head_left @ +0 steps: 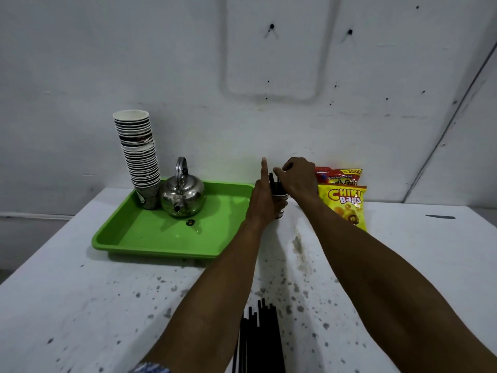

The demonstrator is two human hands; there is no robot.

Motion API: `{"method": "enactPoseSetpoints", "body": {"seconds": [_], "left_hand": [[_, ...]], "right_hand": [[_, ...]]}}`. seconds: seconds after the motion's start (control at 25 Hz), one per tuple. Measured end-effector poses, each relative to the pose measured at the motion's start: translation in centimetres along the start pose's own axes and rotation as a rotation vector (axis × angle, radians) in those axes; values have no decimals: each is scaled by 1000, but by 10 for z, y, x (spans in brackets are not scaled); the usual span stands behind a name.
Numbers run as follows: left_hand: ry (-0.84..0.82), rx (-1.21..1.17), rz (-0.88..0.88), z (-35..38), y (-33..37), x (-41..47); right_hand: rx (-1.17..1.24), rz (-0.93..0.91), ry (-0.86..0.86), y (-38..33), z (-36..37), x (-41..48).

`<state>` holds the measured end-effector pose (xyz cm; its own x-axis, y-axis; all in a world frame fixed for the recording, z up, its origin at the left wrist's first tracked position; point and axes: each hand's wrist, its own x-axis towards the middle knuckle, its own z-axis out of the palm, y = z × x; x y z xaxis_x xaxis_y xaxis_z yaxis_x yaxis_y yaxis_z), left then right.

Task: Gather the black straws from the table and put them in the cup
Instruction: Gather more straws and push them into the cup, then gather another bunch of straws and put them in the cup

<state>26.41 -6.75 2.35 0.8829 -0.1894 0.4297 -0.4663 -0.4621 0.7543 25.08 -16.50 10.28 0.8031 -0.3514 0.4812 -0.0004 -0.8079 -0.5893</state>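
Observation:
A small paper cup (281, 196) stands at the far side of the table, just right of the green tray. My left hand (262, 200) is wrapped around the cup, its index finger pointing up. Black straws (274, 183) stick up out of the cup. Over the rim, my right hand (297, 179) is closed on the tops of these straws. A bundle of several more black straws (259, 343) lies flat on the table at the near edge, between my forearms.
A green tray (150, 238) at the left holds a tall stack of paper cups (138, 154) and a metal kettle (183, 196). Two snack bags (345, 197) lean on the wall right of the cup. The white table (94, 305) is speckled.

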Motion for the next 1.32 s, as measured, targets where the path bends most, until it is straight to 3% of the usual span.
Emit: {"method": "enactPoseSetpoints", "body": {"seconds": [0.28,0.48,0.6,1.08,1.2,1.32], "left_hand": [[-11,-149,-120,-18,22,-20],[-63,30,-32,-16,2,-38],[-90,92,-24,-35,30,-79],[-296,364,92,-65,49,-200],[-330,366,103,-71,45,-229],[-259,318,26,-74,42,-254]], "right_hand": [[-42,34,198,-2,-8,-21],[-43,37,280,-2,-14,-57],[-38,47,296,1,-17,-88],[-220,363,-267,5,-51,-220],[-188,334,-360,0,-58,-243],[-157,280,-437,-7,-64,-259]]}}
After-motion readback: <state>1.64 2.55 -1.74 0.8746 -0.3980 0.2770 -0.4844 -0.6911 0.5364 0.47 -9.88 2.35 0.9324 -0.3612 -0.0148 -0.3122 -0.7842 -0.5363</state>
